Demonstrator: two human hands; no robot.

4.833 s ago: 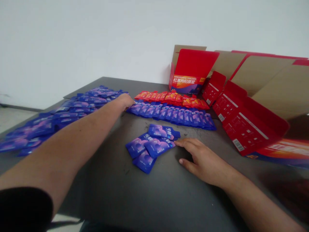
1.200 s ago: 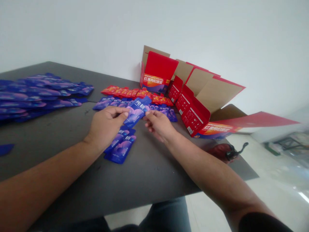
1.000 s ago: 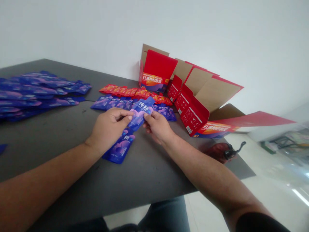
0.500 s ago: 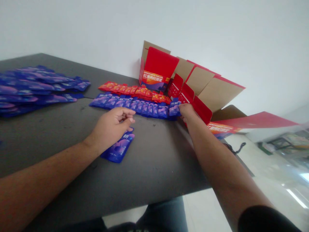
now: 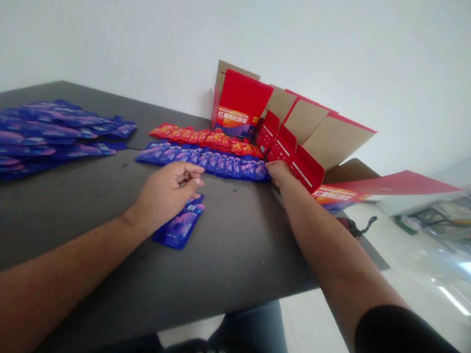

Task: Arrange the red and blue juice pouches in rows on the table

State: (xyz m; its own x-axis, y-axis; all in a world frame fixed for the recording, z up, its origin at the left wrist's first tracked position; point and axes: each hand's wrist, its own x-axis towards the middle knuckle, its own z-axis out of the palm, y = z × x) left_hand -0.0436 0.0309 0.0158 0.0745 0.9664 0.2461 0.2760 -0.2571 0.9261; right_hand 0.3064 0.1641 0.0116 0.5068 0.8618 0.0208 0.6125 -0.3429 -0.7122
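Note:
My left hand (image 5: 171, 193) is half closed over the table, its thumb and fingers curled at the top of a blue-purple pouch (image 5: 180, 226). More than one pouch may be stacked there; part of the grip is hidden. My right hand (image 5: 280, 171) reaches forward, fingers closed on the edge of a blue pouch (image 5: 261, 170) at the right end of a row. That row of blue pouches (image 5: 221, 165) stands tightly overlapped, labels toward me. Directly behind it runs a row of red-orange pouches (image 5: 191, 136).
Open red cartons (image 5: 245, 98) with raised flaps stand against the wall at the back right. A large pile of blue pouches (image 5: 47, 130) lies at the left. A black strap-like item (image 5: 358, 228) is near the right edge of the dark table (image 5: 235, 245).
My right hand has brought its pouch down and left against the end of the blue row, where it now lines up with the others. The left hand is almost unmoved.

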